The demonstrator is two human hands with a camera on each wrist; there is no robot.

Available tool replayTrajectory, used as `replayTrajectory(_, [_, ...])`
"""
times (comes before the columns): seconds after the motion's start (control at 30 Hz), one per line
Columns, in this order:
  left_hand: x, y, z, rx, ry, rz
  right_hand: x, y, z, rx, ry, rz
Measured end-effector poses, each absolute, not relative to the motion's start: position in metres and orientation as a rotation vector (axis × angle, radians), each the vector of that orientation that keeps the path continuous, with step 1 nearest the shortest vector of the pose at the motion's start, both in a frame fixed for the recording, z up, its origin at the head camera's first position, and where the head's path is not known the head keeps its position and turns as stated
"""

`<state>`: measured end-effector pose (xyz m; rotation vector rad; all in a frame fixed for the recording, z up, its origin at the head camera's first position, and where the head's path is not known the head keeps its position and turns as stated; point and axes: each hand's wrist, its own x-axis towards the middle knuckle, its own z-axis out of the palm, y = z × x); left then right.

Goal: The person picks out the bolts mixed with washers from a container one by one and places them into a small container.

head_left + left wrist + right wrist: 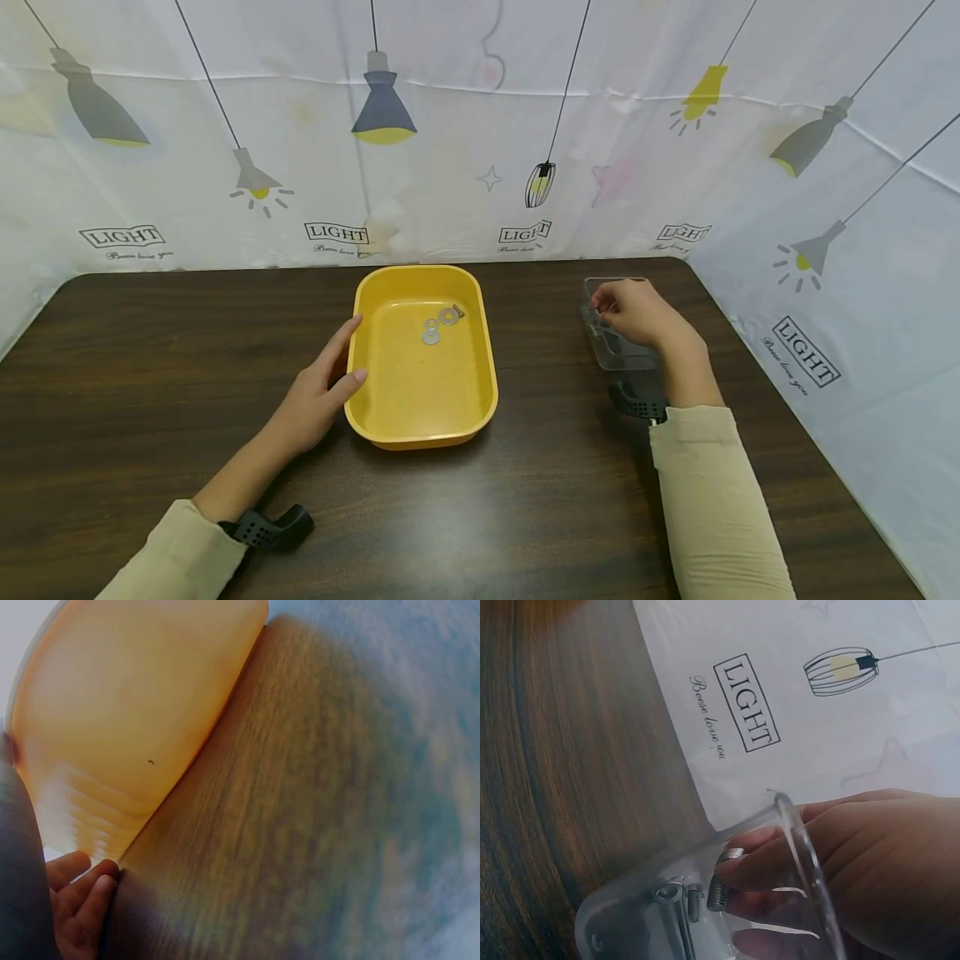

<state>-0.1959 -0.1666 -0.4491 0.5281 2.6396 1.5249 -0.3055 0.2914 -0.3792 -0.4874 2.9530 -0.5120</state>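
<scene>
My left hand (309, 408) rests against the left side of a yellow plastic tray (420, 437), thumb and forefinger at the rim. In the left wrist view, other fingers (94, 896) touch its outer wall low down. Inside the tray lie several flat washers (431, 337) and a small screw (458, 311). Over at the right, my right hand (637, 312) reaches into a clear plastic box (626, 360). Its fingertips pinch a short threaded metal screw (718, 893), partly covered by the fingers. More screws (676, 919) lie in the box below.
Everything stands on a dark wooden table (187, 367). A white curtain (450, 183) printed with lamps hangs along the back and right edges. Each wrist wears a black band, such as the left wristband (270, 529).
</scene>
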Motion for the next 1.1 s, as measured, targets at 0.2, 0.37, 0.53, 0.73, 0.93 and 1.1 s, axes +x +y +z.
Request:
replayTrajectory(0.2, [-0.1962,-0.1670,-0.4499,0.531,2.633,1.531,-0.3053,0.2919,-0.3798,-0.497,2.952,-0.500])
replayTrajectory(0.37, [-0.1966,-0.1673,-0.4499,0.529,2.628,1.534,-0.3043,0.2926,-0.3790,-0.499,2.944,-0.496])
replayTrajectory(0.53, [-0.1969,-0.1671,-0.4500,0.528,2.626,1.532,-0.3042,0.2935,-0.3800,-0.474,2.940,-0.493])
replayTrajectory(0.73, [-0.1965,-0.1670,-0.4498,0.528,2.629,1.529,-0.3047,0.2945,-0.3821,-0.482,2.943,-0.483])
replayTrajectory(0.93, [-0.1966,-0.1669,-0.4495,0.527,2.630,1.529,-0.3056,0.2963,-0.3842,-0.510,2.967,-0.445])
replayTrajectory(1.1, [-0.1965,-0.1669,-0.4494,0.526,2.631,1.526,-0.3053,0.2969,-0.3846,-0.498,2.967,-0.442])
